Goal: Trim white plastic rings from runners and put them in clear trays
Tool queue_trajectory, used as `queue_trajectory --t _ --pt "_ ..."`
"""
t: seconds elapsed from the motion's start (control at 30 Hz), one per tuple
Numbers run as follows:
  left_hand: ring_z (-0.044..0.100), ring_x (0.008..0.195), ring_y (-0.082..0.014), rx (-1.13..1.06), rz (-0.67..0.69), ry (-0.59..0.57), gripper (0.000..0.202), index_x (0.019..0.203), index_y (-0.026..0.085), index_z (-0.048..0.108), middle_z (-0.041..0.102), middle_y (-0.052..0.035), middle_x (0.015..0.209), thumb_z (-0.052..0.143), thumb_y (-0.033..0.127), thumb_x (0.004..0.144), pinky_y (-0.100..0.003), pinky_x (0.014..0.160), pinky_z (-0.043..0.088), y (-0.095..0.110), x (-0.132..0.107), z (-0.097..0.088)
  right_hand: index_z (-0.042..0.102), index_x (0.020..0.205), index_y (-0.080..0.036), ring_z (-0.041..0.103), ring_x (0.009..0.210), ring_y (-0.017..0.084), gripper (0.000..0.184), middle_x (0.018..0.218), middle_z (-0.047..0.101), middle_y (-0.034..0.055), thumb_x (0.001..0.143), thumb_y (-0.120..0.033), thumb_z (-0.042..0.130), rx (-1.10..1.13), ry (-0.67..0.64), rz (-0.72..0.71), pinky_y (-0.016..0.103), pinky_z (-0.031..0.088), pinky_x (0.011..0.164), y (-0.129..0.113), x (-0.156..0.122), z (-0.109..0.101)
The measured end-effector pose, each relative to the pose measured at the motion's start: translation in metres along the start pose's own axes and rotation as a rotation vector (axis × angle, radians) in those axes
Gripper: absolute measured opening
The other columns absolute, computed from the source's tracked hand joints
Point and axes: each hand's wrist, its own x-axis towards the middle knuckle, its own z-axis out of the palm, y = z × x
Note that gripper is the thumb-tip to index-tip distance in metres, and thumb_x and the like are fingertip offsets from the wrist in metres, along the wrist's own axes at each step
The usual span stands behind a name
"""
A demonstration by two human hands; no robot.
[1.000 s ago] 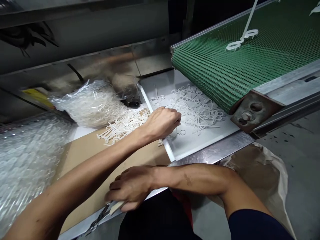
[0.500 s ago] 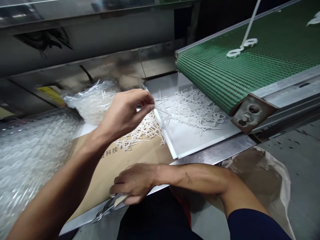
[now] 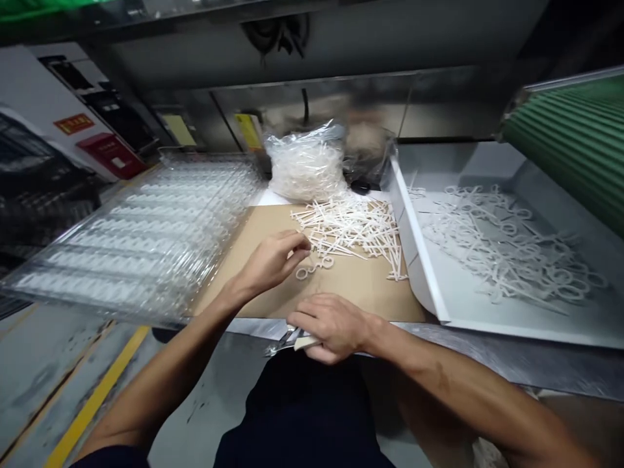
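My left hand (image 3: 279,259) is above the cardboard, thumb and fingers pinched. It appears to hold a white two-ringed plastic part (image 3: 314,267), whose rings show just below the fingertips; the gripped end is hidden. At the table's front edge, my right hand (image 3: 334,328) is closed around nippers (image 3: 305,341) with pale handles, their metal jaws pointing left. Beyond my left hand, a heap of thin white plastic sticks (image 3: 353,224) lies on the cardboard sheet (image 3: 361,292).
At left stand clear plastic trays (image 3: 146,221) with rows of white pieces. A clear bag (image 3: 307,162) of pale parts sits behind the heap. On the right, a white bin (image 3: 426,273) holds many ringed parts (image 3: 517,247), beneath the green conveyor belt (image 3: 580,143).
The view has swung left, bringing the trays into fuller sight. My left hand has moved from the white bin's edge to above the cardboard, near the right hand. The right hand keeps the nippers.
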Motion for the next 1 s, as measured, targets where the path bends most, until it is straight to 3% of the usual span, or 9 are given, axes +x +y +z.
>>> queue_trajectory --t 0.17,0.33,0.47,0.63,0.77,0.87,1.0 --pt "0.067 0.092 -0.0191 -0.098 -0.043 0.063 0.034 0.129 0.019 0.062 0.071 -0.0045 0.101 0.067 0.033 0.099 -0.033 0.087 0.051 -0.011 -0.015 0.006 0.063 0.115 -0.012 0.062 0.086 0.027 0.033 0.098 0.070 0.0133 0.086 -0.027 0.057 0.008 -0.010 0.009 0.039 0.053 0.080 0.003 -0.001 -0.001" --pt "0.064 0.105 -0.0240 -0.078 -0.167 -0.043 0.036 0.125 0.020 0.065 0.066 -0.0082 0.114 0.065 0.044 0.099 -0.041 0.095 0.052 -0.023 -0.050 0.028 0.062 0.115 -0.013 0.063 0.089 0.028 0.035 0.100 0.071 0.0137 0.084 -0.028 0.056 0.020 0.009 0.018 0.040 0.054 0.082 0.006 -0.003 -0.004" --pt "0.061 0.109 -0.0262 -0.071 -0.235 -0.011 0.030 0.118 0.020 0.068 0.064 -0.0087 0.114 0.067 0.042 0.098 -0.044 0.098 0.052 -0.020 -0.065 0.049 0.060 0.118 -0.014 0.064 0.090 0.029 0.037 0.101 0.072 0.0148 0.083 -0.025 0.054 0.039 0.037 0.043 0.043 0.056 0.084 0.006 -0.005 -0.005" --pt "0.064 0.098 -0.0211 -0.140 -0.232 0.146 0.016 0.110 0.018 0.069 0.068 -0.0064 0.102 0.064 0.028 0.099 -0.038 0.090 0.054 -0.014 -0.064 0.057 0.058 0.118 -0.016 0.065 0.084 0.027 0.039 0.094 0.070 0.0119 0.079 -0.018 0.055 0.188 0.189 0.120 0.042 0.058 0.078 0.003 -0.002 -0.014" --pt "0.067 0.083 -0.0147 -0.219 -0.216 0.408 0.015 0.110 0.018 0.068 0.072 -0.0041 0.095 0.067 0.020 0.095 -0.030 0.079 0.056 -0.011 -0.068 0.056 0.057 0.122 -0.018 0.067 0.083 0.024 0.034 0.097 0.070 0.0096 0.088 -0.020 0.058 0.359 0.274 0.274 0.037 0.058 0.075 -0.002 0.001 -0.028" --pt "0.067 0.080 -0.0144 -0.237 -0.215 0.547 0.013 0.108 0.019 0.070 0.074 -0.0043 0.093 0.069 0.022 0.095 -0.030 0.076 0.057 -0.007 -0.072 0.054 0.060 0.120 -0.019 0.070 0.086 0.023 0.027 0.099 0.072 0.0084 0.093 -0.023 0.059 0.457 0.291 0.442 0.036 0.058 0.077 -0.006 0.002 -0.037" --pt "0.068 0.078 -0.0143 -0.273 -0.204 0.649 0.013 0.107 0.020 0.070 0.076 -0.0045 0.091 0.072 0.024 0.094 -0.030 0.072 0.059 -0.004 -0.075 0.052 0.065 0.113 -0.020 0.071 0.083 0.021 0.017 0.094 0.073 0.0058 0.101 -0.027 0.054 0.598 0.235 0.651 0.033 0.057 0.074 -0.008 0.002 -0.042"
